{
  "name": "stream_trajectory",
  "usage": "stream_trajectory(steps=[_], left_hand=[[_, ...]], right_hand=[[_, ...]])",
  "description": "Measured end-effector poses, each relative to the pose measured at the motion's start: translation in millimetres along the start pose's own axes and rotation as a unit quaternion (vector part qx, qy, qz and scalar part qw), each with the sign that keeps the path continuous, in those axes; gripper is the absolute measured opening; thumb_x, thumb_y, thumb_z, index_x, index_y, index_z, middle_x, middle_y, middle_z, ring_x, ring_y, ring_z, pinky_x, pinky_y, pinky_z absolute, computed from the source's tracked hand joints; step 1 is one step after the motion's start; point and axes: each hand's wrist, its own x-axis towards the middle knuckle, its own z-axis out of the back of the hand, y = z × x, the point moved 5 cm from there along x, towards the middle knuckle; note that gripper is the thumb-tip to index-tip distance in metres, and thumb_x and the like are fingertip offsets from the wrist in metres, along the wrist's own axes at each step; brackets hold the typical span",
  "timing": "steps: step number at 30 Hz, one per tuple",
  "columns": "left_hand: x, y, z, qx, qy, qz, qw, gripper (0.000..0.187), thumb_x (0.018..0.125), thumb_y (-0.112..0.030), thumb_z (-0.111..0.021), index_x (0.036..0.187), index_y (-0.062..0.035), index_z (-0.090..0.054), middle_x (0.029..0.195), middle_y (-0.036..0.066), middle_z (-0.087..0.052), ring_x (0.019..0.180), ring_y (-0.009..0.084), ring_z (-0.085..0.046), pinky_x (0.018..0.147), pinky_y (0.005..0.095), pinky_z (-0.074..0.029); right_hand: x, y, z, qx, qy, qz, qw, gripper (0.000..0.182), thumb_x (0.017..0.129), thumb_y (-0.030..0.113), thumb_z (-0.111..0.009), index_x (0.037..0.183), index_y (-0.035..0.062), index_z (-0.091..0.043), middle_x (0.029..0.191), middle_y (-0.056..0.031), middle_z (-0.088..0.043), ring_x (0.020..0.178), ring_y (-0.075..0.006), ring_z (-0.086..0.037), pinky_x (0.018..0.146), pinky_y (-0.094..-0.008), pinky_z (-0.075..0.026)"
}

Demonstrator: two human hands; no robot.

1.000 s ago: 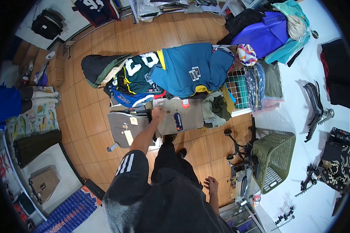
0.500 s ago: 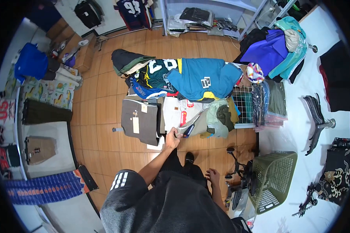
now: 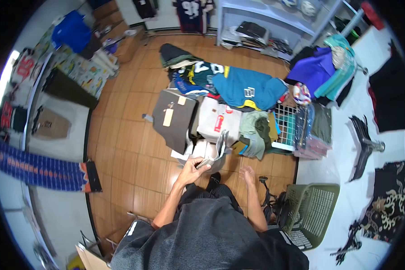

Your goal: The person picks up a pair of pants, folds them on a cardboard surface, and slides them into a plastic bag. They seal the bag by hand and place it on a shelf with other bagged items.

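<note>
Brown tiled floor (image 3: 121,148), left hand (image 3: 192,171) around one greyish garment (image 3: 220,152), right hand (image 3: 247,174) empty, one green basket (image 3: 324,204) nearby

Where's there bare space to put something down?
Floor lies bare between the blue patterned cloth and the grey folded garment, and a smaller patch between the white grid rack and the green basket. The clothes pile is crowded.

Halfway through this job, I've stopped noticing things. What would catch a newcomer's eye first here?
Probably the broad teal garment draped over the clothes heap in the middle, with vivid purple cloth to its upper right. Nearer, the left hand pinches a greyish garment at lower centre, the right hand apart from it. An olive basket stands out at lower right.
</note>
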Motion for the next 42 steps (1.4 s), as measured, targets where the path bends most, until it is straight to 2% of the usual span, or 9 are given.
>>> stream_trajectory(steps=[6, 10, 14, 22, 27, 31, 33, 36, 42], left_hand=[[-132.9, -49.3, 52.9, -0.006, -0.019, -0.013, 1.000, 0.017, 0.093, -0.010, -0.079, 0.106, 0.0008, -0.077, 0.097, 0.004, -0.069, 0.089, 0.0137, -0.060, 0.081, 0.0324, -0.047], [-246.2, -51.8, 71.1, -0.044, -0.097, -0.037, 0.994, 0.018, 0.091, -0.010, -0.081, 0.105, 0.0000, -0.078, 0.102, 0.006, -0.073, 0.096, 0.0170, -0.064, 0.092, 0.0343, -0.048], [-367.6, -26.8, 76.4, -0.019, -0.230, -0.065, 0.971, 0.016, 0.091, -0.010, -0.081, 0.104, -0.0001, -0.078, 0.102, 0.006, -0.073, 0.098, 0.0158, -0.065, 0.093, 0.0339, -0.049], [-612.9, 51.7, 74.2, -0.062, -0.568, -0.019, 0.821, 0.013, 0.091, -0.003, -0.080, 0.102, 0.0025, -0.077, 0.099, 0.004, -0.068, 0.091, 0.0113, -0.060, 0.078, 0.0268, -0.048], [-731.1, 76.7, 58.8, 0.010, -0.699, -0.078, 0.710, 0.015, 0.089, -0.003, -0.082, 0.104, 0.0001, -0.079, 0.092, 0.000, -0.061, 0.085, 0.0088, -0.056, 0.072, 0.0262, -0.045], [-797.1, 83.3, 40.6, -0.020, -0.760, -0.105, 0.641, 0.019, 0.088, -0.004, -0.084, 0.106, -0.0016, -0.080, 0.092, -0.001, -0.057, 0.083, 0.0073, -0.054, 0.068, 0.0246, -0.044], [-821.0, 86.8, 37.0, -0.056, -0.779, -0.141, 0.608, 0.018, 0.088, -0.003, -0.083, 0.106, -0.0012, -0.080, 0.094, -0.001, -0.057, 0.082, 0.0065, -0.054, 0.068, 0.0238, -0.045], [-856.8, 81.9, 32.4, -0.044, -0.808, -0.131, 0.573, 0.023, 0.086, 0.004, -0.082, 0.108, 0.0001, -0.077, 0.101, 0.000, -0.062, 0.090, 0.0069, -0.065, 0.075, 0.0213, -0.054], [-928.9, 64.7, 43.4, -0.016, -0.837, -0.119, 0.534, 0.023, 0.089, -0.006, -0.084, 0.104, -0.0007, -0.066, 0.093, -0.001, -0.062, 0.082, 0.0031, -0.060, 0.068, 0.0211, -0.052]], right_hand=[[11.8, 26.5, -79.7, -0.090, 0.169, -0.014, 0.981, 0.067, 0.089, 0.005, -0.057, 0.154, 0.0162, -0.047, 0.133, -0.0032, -0.063, 0.113, -0.0178, -0.060, 0.086, -0.0361, -0.051], [-47.4, 23.9, -174.4, -0.116, 0.372, -0.123, 0.913, 0.060, 0.090, 0.000, -0.060, 0.148, 0.0139, -0.051, 0.117, -0.0025, -0.069, 0.096, -0.0170, -0.063, 0.082, -0.0377, -0.052], [-85.4, -38.4, -248.0, -0.275, 0.536, -0.154, 0.783, 0.049, 0.090, 0.006, -0.074, 0.137, 0.0080, -0.060, 0.122, -0.0041, -0.068, 0.104, -0.0217, -0.064, 0.094, -0.0423, -0.051], [-267.3, -102.8, -385.7, -0.352, 0.517, 0.165, 0.763, 0.034, 0.092, 0.004, -0.077, 0.125, 0.0033, -0.067, 0.110, -0.0054, -0.075, 0.095, -0.0159, -0.070, 0.081, -0.0290, -0.055], [-354.2, -148.5, -470.7, -0.269, 0.543, 0.373, 0.703, 0.029, 0.090, -0.009, -0.066, 0.118, -0.0007, -0.066, 0.110, -0.0101, -0.074, 0.099, -0.0170, -0.069, 0.088, -0.0320, -0.054], [-436.4, -173.6, -551.4, -0.231, 0.524, 0.502, 0.648, 0.018, 0.093, -0.007, -0.065, 0.108, 0.0002, -0.059, 0.091, -0.0031, -0.062, 0.082, -0.0111, -0.059, 0.068, -0.0296, -0.050], [-538.8, -159.8, -566.2, -0.272, 0.574, 0.399, 0.662, 0.019, 0.096, -0.003, -0.067, 0.113, 0.0009, -0.062, 0.095, -0.0029, -0.066, 0.077, -0.0100, -0.059, 0.060, -0.0273, -0.048], [-669.6, -154.1, -577.5, -0.181, 0.632, 0.416, 0.628, 0.017, 0.099, 0.004, -0.071, 0.114, 0.0014, -0.062, 0.093, -0.0019, -0.066, 0.073, -0.0112, -0.064, 0.051, -0.0271, -0.049], [-806.7, -203.4, -640.2, -0.035, 0.730, 0.383, 0.565, 0.023, 0.104, 0.004, -0.065, 0.126, 0.0006, -0.061, 0.107, -0.0030, -0.070, 0.092, -0.0083, -0.065, 0.078, -0.0252, -0.054]])
